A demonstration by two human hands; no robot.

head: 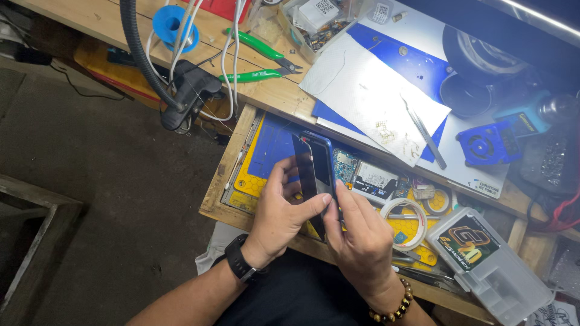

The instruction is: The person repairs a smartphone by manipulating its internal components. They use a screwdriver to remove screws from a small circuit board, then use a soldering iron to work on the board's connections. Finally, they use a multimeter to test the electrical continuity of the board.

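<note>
Over the worktop (pixel 272 96) edge, blue phone (pixel 317 166) held up w/ glass side showing, pinched by left hand (pixel 284 211) & right hand (pixel 359 232) grip; prob light, stiff, slippery, breakable, so best held by side rims.

Green pliers (pixel 266 57), tweezers (pixel 426 136), tape roll (pixel 403 223) on workbench (pixel 272 93).

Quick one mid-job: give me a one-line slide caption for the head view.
Left hand and right hand hold a blue-edged dark-screened smartphone upright over a yellow-and-blue repair mat on a cluttered wooden workbench.
</note>
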